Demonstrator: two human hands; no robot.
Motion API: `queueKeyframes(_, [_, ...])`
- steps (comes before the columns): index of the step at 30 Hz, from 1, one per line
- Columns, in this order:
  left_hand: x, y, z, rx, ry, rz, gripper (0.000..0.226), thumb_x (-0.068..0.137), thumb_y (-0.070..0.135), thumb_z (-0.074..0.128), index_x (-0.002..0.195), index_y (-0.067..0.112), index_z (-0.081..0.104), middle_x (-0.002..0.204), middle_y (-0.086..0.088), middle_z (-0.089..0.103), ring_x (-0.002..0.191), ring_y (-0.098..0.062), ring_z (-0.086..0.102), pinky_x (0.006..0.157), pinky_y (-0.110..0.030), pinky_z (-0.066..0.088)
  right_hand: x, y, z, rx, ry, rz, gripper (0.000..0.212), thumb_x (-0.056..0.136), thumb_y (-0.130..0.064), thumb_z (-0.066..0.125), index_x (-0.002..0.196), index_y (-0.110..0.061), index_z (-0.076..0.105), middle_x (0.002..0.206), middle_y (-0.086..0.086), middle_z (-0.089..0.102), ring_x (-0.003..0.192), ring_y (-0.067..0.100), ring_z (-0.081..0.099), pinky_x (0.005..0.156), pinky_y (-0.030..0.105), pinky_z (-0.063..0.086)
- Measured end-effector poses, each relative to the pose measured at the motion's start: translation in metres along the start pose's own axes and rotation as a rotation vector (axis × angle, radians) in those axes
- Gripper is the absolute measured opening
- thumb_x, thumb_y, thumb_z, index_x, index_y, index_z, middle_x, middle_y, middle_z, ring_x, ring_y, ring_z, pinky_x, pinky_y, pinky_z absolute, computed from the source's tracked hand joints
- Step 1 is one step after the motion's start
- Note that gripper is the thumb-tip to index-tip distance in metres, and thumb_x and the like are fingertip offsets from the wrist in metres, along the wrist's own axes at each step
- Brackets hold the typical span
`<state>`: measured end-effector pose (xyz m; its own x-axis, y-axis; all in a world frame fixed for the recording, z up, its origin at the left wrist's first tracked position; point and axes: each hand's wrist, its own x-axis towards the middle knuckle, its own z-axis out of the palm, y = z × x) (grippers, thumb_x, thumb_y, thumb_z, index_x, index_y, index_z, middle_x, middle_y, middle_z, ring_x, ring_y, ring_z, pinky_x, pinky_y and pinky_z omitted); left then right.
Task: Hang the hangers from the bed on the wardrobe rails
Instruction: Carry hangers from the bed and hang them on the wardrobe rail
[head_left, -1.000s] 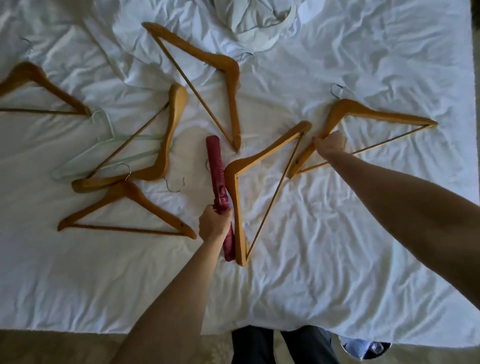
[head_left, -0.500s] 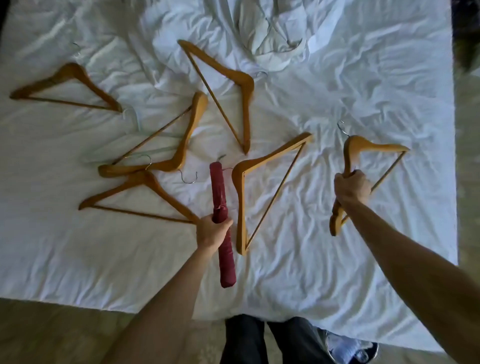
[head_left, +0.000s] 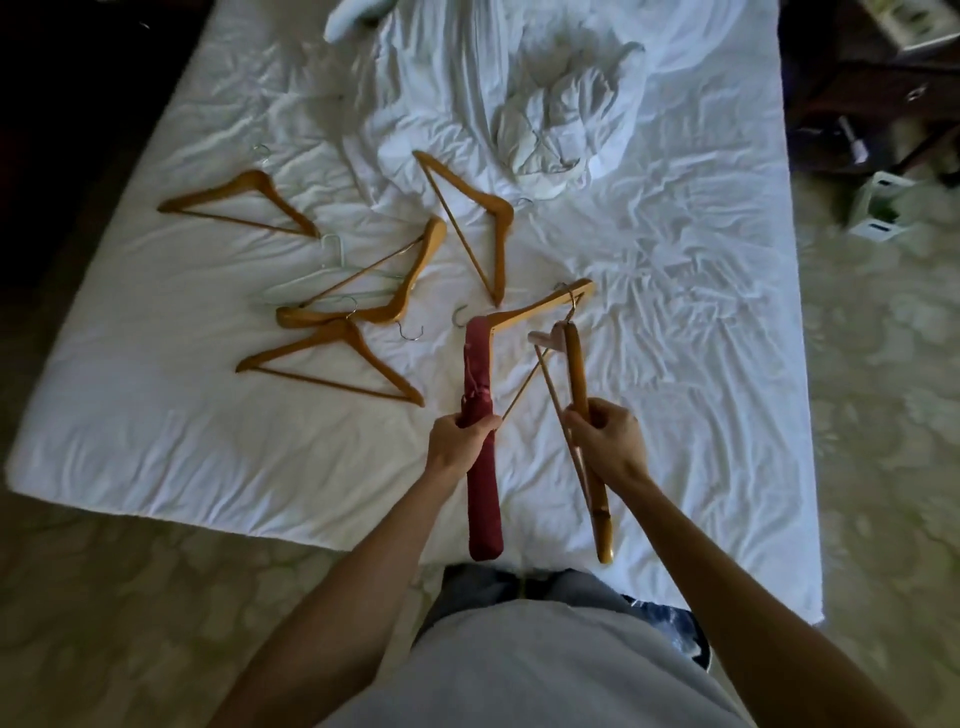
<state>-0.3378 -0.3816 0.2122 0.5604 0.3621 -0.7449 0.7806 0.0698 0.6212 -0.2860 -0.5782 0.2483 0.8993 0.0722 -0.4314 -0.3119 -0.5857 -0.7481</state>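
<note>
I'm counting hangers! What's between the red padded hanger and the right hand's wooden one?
Head view: another wooden hanger's thin rod, slanting over the white bedsheet.

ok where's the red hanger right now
In the head view the red hanger is near centre, gripped by the left hand over the bed's near edge, just left of the wooden hanger in the right hand.

A padded red hanger (head_left: 480, 447) is gripped mid-length in the left hand's fingers (head_left: 467, 423); a wooden hanger (head_left: 579, 379) is gripped in the right hand's fingers (head_left: 602, 415).
</note>
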Motion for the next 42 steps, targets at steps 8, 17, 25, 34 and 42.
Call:
queueKeyframes(8, [-0.081, -0.026, -0.011, -0.175, 0.088, 0.076, 0.02, 0.08, 0.033, 0.08, 0.083, 0.016, 0.071, 0.075, -0.001, 0.07, 0.066, -0.014, 0.065, 0.055, -0.023, 0.046, -0.06, -0.022, 0.008, -0.013, -0.238, -0.244, 0.013, 0.092, -0.029, 0.067, 0.081, -0.022, 0.069, 0.068, 0.002, 0.066, 0.056, 0.003, 0.058, 0.056, 0.017, 0.048])
queueKeyframes(17, [-0.175, -0.12, -0.045, -0.462, 0.384, 0.085, 0.028, 0.087, 0.025, 0.076, 0.107, 0.007, 0.07, 0.073, -0.003, 0.072, 0.062, -0.01, 0.068, 0.062, -0.023, 0.052, -0.129, -0.039, 0.068, -0.022, -0.612, -0.477, 0.018, 0.088, -0.029, 0.068, 0.078, -0.015, 0.069, 0.062, 0.003, 0.065, 0.058, 0.019, 0.063, 0.061, 0.032, 0.053])
queueKeyframes(25, [-0.243, -0.211, -0.115, -0.787, 0.699, 0.029, 0.038, 0.084, 0.029, 0.079, 0.111, 0.005, 0.069, 0.078, -0.005, 0.073, 0.067, -0.016, 0.07, 0.063, -0.029, 0.054, -0.224, -0.068, 0.17, -0.128, -0.928, -0.611, 0.027, 0.089, -0.033, 0.07, 0.071, -0.013, 0.067, 0.059, 0.004, 0.063, 0.054, 0.015, 0.06, 0.056, 0.03, 0.049])
queueKeyframes(34, [-0.282, -0.308, -0.261, -0.947, 0.917, 0.075, 0.02, 0.088, 0.022, 0.076, 0.102, 0.01, 0.069, 0.079, -0.003, 0.073, 0.064, -0.01, 0.07, 0.057, -0.02, 0.054, -0.337, -0.114, 0.341, -0.258, -1.16, -0.73, 0.028, 0.086, -0.044, 0.072, 0.089, -0.017, 0.074, 0.077, -0.002, 0.074, 0.07, 0.014, 0.072, 0.067, 0.035, 0.061])
queueKeyframes(42, [-0.322, -0.401, -0.416, -1.018, 1.056, 0.073, 0.025, 0.086, 0.022, 0.077, 0.099, 0.002, 0.069, 0.074, -0.007, 0.071, 0.06, -0.013, 0.067, 0.055, -0.022, 0.053, -0.456, -0.176, 0.491, -0.299, -1.3, -0.737, 0.02, 0.095, -0.032, 0.065, 0.08, -0.019, 0.066, 0.06, -0.008, 0.062, 0.057, 0.009, 0.057, 0.059, 0.028, 0.048])
